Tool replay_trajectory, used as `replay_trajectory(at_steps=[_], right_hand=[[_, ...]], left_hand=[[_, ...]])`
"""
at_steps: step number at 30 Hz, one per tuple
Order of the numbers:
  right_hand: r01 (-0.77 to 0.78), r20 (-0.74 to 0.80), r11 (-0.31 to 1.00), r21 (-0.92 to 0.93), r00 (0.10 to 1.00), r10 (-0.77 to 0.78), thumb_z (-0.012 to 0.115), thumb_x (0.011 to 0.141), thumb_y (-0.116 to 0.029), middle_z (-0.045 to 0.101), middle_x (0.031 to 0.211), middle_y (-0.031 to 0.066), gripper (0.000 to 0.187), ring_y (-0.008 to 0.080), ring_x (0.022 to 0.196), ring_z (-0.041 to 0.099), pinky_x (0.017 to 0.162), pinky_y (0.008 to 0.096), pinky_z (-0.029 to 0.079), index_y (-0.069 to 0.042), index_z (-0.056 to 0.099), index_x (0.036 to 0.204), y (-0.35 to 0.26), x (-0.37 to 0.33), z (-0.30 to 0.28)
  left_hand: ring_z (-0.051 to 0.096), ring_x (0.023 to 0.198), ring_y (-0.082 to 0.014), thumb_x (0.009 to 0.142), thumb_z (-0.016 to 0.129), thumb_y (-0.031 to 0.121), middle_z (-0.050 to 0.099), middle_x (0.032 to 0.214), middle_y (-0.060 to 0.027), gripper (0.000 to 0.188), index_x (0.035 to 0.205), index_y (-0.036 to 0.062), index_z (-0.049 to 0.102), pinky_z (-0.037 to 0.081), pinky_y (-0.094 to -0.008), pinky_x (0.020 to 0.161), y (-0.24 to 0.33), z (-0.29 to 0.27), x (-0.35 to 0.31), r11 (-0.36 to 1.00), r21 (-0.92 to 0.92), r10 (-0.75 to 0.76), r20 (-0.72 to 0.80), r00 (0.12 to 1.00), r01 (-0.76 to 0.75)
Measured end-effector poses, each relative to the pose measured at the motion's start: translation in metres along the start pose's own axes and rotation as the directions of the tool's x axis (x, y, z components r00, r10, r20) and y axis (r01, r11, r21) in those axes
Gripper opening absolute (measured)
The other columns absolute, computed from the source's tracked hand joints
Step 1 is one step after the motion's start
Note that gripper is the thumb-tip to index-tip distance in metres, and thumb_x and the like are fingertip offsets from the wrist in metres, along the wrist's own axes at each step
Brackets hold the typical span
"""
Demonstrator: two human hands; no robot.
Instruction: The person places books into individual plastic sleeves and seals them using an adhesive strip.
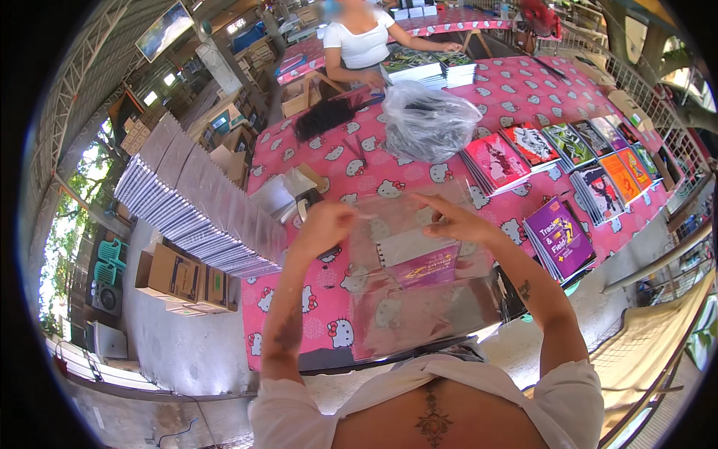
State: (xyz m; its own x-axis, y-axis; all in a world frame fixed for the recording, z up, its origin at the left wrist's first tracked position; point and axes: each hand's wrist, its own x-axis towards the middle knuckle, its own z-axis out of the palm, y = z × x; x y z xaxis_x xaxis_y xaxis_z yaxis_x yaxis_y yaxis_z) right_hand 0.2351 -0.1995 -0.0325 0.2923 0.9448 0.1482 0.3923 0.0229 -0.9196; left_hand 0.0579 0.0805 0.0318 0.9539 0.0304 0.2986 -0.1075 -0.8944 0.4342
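A purple spiral-bound notebook (425, 269) lies in front of me, with a clear plastic sheet (411, 314) around or over it; I cannot tell if the sheet is a bag. Above the sheet's far left part, my left hand (329, 227) is closed in a pinch. A small pale bit shows at its fingertips, too small to name. Over the far right part of the sheet is my right hand (454, 220), its index finger stretched out and the thumb apart from it. Whether its fingertips touch the plastic is not clear.
A long stack of wrapped spiral notebooks (196, 196) stands at the left. A bundled clear plastic bag (430, 121) sits ahead. Notebooks in several colours (557, 238) lie in piles at the right. Across the table, a person in white (357, 41) handles stacked notebooks (419, 69).
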Motion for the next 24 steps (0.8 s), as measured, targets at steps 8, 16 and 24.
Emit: replay_trajectory(at_steps=[8,16,24], right_hand=[[-0.080,-0.040,0.997,0.024,0.996,0.081,0.073,0.085,-0.020,0.045,0.133,0.0127,0.085,0.0172,0.095,0.052,0.088,0.0316,0.047,-0.020,0.027,0.156,-0.003,-0.001,0.006],[0.098,-0.382,0.922,0.374,0.922,0.057,0.083,0.077,-0.034,0.027,0.157,0.0118,0.112,0.0273,0.145,0.026,0.115,0.0404,0.028,-0.017,0.009,0.159,0.044,-0.061,0.025],[0.160,-0.265,0.918,0.363,0.962,-0.063,0.075,0.086,-0.037,0.017,0.162,0.0141,0.106,0.0277,0.150,0.015,0.120,0.0406,0.017,-0.008,0.003,0.158,0.043,-0.037,0.087]], left_hand=[[0.062,0.089,-0.0157,0.092,0.065,0.045,0.068,0.093,-0.0058,0.042,0.103,0.0048,0.070,0.049,-0.0310,0.079,0.011,0.087,0.102,0.988,-0.140,0.106,0.923,0.370,0.065],[0.049,0.125,-0.0247,0.095,0.065,0.033,0.049,0.141,-0.0083,0.072,0.153,0.0106,0.030,0.042,-0.0325,0.102,-0.053,0.116,-0.054,-0.154,-0.874,-0.116,0.479,0.870,0.461],[0.062,0.105,-0.0196,0.069,0.090,0.019,0.062,0.122,-0.0121,0.082,0.136,0.0024,0.046,0.053,-0.0350,0.084,0.037,0.133,-0.129,0.632,-0.710,-0.557,-0.136,0.820,0.311]])
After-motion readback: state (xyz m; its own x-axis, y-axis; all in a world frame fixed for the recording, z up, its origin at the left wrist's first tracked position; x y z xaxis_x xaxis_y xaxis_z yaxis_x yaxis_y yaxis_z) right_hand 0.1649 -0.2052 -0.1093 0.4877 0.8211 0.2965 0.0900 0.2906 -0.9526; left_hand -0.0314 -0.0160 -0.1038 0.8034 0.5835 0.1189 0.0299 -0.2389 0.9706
